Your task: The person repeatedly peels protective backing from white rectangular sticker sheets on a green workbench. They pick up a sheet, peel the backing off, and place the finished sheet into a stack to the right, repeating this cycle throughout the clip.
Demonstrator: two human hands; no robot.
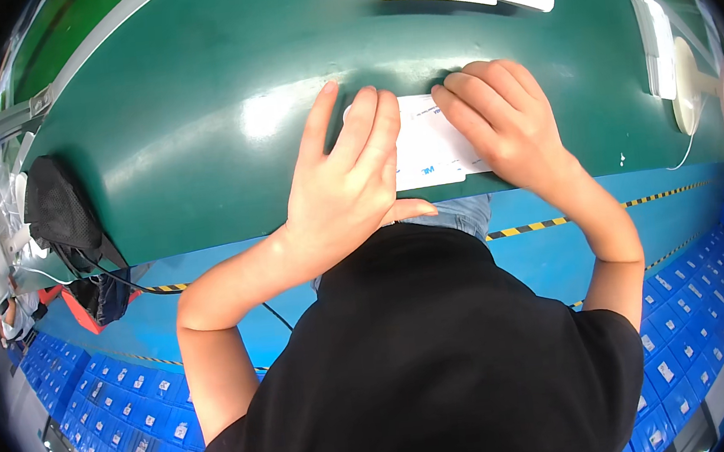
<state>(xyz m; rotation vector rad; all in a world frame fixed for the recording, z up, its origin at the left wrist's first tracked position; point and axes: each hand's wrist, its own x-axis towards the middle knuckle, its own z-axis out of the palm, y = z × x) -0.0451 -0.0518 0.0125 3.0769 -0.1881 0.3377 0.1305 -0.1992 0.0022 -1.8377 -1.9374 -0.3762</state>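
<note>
Both hands flat, grasping nothing, left hand [348, 175] and right hand [504, 121] pressing white sheet [433, 145] at near edge of green bench [194, 111]; risk of sheet sliding off edge or creasing under uneven palm pressure.

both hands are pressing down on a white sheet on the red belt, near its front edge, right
Not quite: the belt is green, not red. The head view shows the left hand and the right hand both laid on the white sheet near the belt's front edge.
</note>
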